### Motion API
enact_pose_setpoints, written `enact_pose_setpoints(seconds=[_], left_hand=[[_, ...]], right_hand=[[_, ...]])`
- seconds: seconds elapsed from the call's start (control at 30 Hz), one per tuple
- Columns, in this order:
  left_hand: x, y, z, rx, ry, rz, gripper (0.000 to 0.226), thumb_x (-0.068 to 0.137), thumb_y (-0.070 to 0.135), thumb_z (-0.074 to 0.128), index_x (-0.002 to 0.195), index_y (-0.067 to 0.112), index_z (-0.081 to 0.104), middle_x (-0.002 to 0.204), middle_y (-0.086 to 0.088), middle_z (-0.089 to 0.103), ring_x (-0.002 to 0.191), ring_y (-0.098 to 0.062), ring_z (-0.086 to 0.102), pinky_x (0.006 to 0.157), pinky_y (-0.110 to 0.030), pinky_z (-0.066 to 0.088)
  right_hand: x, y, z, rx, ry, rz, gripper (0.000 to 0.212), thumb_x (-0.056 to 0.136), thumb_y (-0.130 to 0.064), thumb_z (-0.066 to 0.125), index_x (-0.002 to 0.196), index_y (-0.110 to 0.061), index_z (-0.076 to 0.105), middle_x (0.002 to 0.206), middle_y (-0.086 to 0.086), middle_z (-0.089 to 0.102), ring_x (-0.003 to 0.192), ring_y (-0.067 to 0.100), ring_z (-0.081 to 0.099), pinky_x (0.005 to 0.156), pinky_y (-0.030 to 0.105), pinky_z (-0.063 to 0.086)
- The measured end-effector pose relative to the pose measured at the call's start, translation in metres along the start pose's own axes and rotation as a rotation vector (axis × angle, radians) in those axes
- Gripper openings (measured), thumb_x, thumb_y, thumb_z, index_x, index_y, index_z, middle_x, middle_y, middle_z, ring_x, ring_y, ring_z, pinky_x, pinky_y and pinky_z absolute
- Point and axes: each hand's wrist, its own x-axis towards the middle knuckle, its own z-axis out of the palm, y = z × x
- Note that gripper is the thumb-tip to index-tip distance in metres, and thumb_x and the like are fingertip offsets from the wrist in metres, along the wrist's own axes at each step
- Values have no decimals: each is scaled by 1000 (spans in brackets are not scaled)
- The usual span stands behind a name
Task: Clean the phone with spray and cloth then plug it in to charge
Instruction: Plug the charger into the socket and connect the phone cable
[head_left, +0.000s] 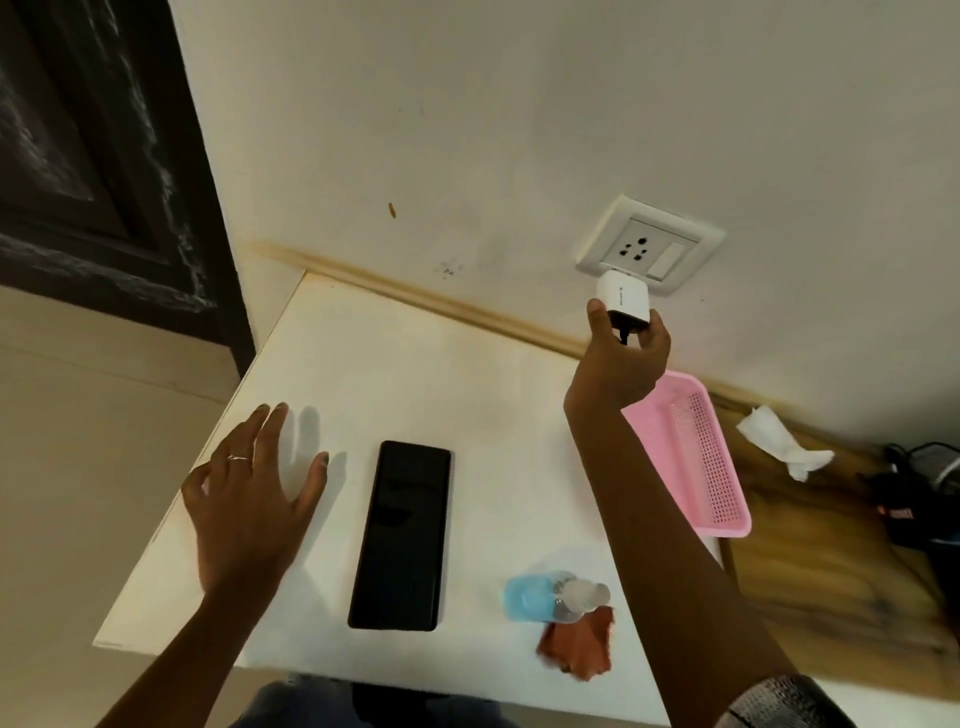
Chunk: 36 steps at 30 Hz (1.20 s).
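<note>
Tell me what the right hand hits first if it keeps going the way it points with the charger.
Probably the wall socket. The right hand holds the charger just below the socket's plate, its top edge overlapping the plate's lower rim. Nothing shows between them, though depth is unclear.

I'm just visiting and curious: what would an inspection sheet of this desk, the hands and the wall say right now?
Surface: white tabletop, beside a wooden counter.
Job's things: black phone flat, screen dark; blue spray bottle on its side, touching the rust-brown cloth.
Clutter: pink perforated plastic basket; crumpled white tissue.
Hands: left hand open beside the phone; right hand holds a white charger adapter at the white wall socket.
Cables: dark cables at the right edge; none seen at the phone.
Surroundings: cream wall, dark door frame.
</note>
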Motion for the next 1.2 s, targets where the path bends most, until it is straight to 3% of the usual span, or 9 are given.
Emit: enact_pose_setpoints(seconds=[0.17, 0.67, 0.8, 0.97, 1.2], left_hand=[[1, 0, -1, -4, -9, -19, 71, 85, 62, 32, 139, 17, 40, 143, -12, 47, 128, -37, 45, 103, -61, 30], [0, 4, -5, -31, -34, -34, 68, 84, 58, 38, 138, 16, 42, 142, -12, 48, 128, -38, 45, 105, -61, 29], [0, 5, -6, -32, -34, -37, 69, 84, 57, 38, 138, 15, 43, 142, -13, 48, 128, -38, 45, 104, -61, 29], [0, 4, -6, -33, -31, -40, 69, 84, 58, 38, 138, 15, 43, 142, -13, 48, 128, -39, 46, 104, -61, 31], [0, 3, -3, -22, -15, -29, 67, 84, 57, 40, 136, 14, 44, 140, -14, 50, 125, -39, 48, 102, -62, 32]], right_hand=[[10, 7, 7, 34, 9, -38, 63, 62, -19, 85, 118, -13, 56, 107, -6, 61, 67, -20, 52, 63, 6, 47], [14, 8, 8, -21, 6, -163, 65, 61, -22, 85, 117, -8, 56, 113, 4, 64, 71, -28, 50, 55, -4, 39], [13, 4, 9, -44, 6, -133, 64, 60, -22, 85, 116, -11, 56, 112, 2, 64, 69, -21, 52, 54, -3, 39], [13, -4, 9, -104, 10, -99, 64, 60, -27, 85, 115, -13, 55, 113, 1, 64, 78, 2, 54, 56, -3, 40], [19, -19, 7, -182, -14, -74, 63, 59, -31, 86, 112, -14, 57, 110, -1, 66, 74, -3, 51, 56, 6, 38]])
